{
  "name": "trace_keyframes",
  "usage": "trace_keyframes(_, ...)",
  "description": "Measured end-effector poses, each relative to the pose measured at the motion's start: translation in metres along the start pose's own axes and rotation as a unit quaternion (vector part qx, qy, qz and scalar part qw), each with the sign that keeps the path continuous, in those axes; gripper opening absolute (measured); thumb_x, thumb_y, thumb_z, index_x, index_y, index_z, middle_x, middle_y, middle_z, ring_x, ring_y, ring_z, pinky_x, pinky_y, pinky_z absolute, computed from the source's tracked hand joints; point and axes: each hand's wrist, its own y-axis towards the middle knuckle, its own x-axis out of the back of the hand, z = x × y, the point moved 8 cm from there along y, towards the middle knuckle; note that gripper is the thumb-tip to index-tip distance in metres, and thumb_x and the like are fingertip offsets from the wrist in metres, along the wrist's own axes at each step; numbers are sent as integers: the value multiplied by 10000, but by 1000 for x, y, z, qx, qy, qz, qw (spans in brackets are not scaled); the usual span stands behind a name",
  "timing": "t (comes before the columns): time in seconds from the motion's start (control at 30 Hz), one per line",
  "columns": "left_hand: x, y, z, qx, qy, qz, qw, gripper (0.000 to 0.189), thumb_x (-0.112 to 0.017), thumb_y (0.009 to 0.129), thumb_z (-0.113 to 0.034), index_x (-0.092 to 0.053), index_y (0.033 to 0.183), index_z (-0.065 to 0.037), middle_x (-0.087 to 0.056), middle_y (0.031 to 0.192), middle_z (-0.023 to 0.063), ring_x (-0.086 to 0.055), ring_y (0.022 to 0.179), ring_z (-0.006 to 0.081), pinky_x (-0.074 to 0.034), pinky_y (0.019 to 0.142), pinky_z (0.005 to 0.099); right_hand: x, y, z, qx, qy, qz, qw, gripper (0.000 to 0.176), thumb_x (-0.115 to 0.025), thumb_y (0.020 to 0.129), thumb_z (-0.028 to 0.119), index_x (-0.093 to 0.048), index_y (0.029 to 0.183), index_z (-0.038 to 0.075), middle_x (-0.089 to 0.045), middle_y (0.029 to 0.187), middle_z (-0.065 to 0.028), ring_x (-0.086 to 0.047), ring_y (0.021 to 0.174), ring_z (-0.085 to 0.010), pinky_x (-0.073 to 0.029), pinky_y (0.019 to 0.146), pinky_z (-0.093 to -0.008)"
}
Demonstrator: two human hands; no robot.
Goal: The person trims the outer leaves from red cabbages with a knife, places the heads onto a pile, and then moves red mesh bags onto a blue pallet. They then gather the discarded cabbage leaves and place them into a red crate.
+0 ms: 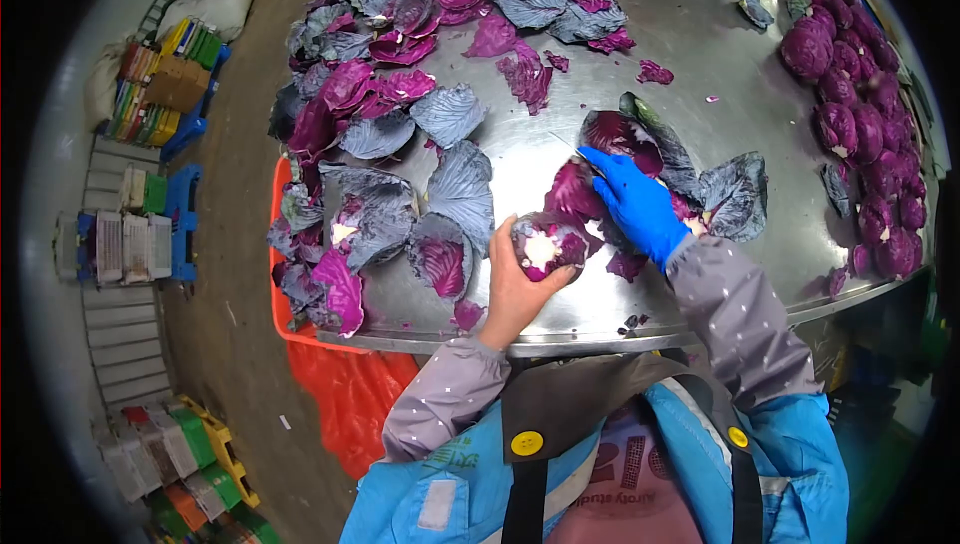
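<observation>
Red cabbage head (570,242) sat just below the centre of the frame, cupped over the near edge of a metal counter (680,49), its pale cut stem end turned up toward the camera. At far left, plastic crates (135,242) stood stacked along the floor, well apart from the work. At left of centre, an orange rim (281,289) showed beside the counter, next to a broad spread of loose outer leaves (455,184), grey-blue and purple, which ran to the top of the frame.

The bare left hand (515,294) grasped the head from the lower left, fingers along its left side and thumb across its lower edge. The head looked nearly round, with no clear long side; its stem axis pointed roughly up at the viewer. The left hand, in contact with it, was the nearer of the two.

Just beyond the head, to the upper right, the blue-gloved right hand (640,206) reached up and left over peeled leaves (620,134), fingers extended and apart from the head. A thin pale strip, perhaps a blade, showed near its fingertips; whether the hand gripped it could not be told. More dark leaves (735,196) lay right of the glove. At far right, purple cabbage heads (840,129) lined the counter's edge in a crowded bank.
</observation>
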Motion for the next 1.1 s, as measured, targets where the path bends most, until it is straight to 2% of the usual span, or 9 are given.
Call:
trace_keyframes(0.13,0,2,6,48,-29,-28,998,921,-804,619,-304,-276,1289,44,-372,1187,224,-414,1118,342,-357,958,397,12,-28,55,107,48,35,992,469,-490,862,101,-433,1311,225,-495,1105,-123,-597,863,-290,-503,705,-345)
trace_keyframes(0.4,-11,6,-14,-21,72,-64,995,893,-796,612,-246,-285,1273,67,-363,1183,217,-393,1120,339,-332,967,401,-24,-47,30,-46,5,86,995,463,-511,854,119,-446,1301,218,-477,1061,-109,-594,817,-286,-506,687,-374)
trace_keyframes(0.6,-10,1,-27,-51,95,-49,993,887,-804,602,-247,-297,1263,57,-358,1182,212,-394,1120,342,-340,959,401,-19,-36,6,-13,143,10,990,324,-534,868,162,-558,1190,163,-550,1007,-127,-567,857,-290,-474,718,-375)
trace_keyframes(0.67,-11,-1,-28,-66,102,-52,991,882,-807,597,-247,-305,1259,48,-357,1188,208,-393,1124,344,-341,958,404,-21,-35,2,-40,154,92,983,266,-546,873,228,-606,1114,132,-589,944,-142,-575,841,-302,-470,713,-380)
trace_keyframes(0.73,-12,-1,-28,-63,95,-54,992,888,-812,588,-240,-306,1260,45,-355,1191,205,-389,1130,343,-341,959,408,-17,-36,3,-125,253,78,956,276,-569,852,289,-621,1059,112,-605,909,-143,-592,821,-309,-468,713,-392)
trace_keyframes(0.83,-13,-4,-33,-91,113,-50,988,890,-814,580,-231,-308,1261,40,-357,1193,201,-388,1131,344,-340,963,409,-19,-31,-6,-160,105,130,973,314,-598,816,338,-622,1021,102,-616,900,-149,-605,809,-312,-471,705,-394)
trace_keyframes(0.97,-9,-4,-27,-93,65,-42,993,881,-811,587,-233,-312,1272,8,-344,1203,220,-346,1147,375,-293,973,449,-14,-24,-34,-126,4,43,991,268,-580,814,316,-611,949,86,-612,903,-151,-597,810,-330,-466,690,-407)
trace_keyframes(1.07,-2,-4,-17,-41,19,-24,999,831,-783,617,-160,-315,1282,10,-391,1214,166,-414,1142,279,-347,970,366,-16,-23,-38,-111,-20,26,993,220,-562,817,273,-593,924,84,-606,887,-148,-589,797,-341,-458,679,-418)
trace_keyframes(1.1,-5,-2,-6,67,-159,18,985,804,-765,636,-125,-316,1292,0,-415,1210,148,-439,1124,246,-365,960,345,-14,-21,-40,-109,-15,18,994,219,-559,816,271,-593,929,86,-604,883,-148,-586,791,-341,-456,678,-420)
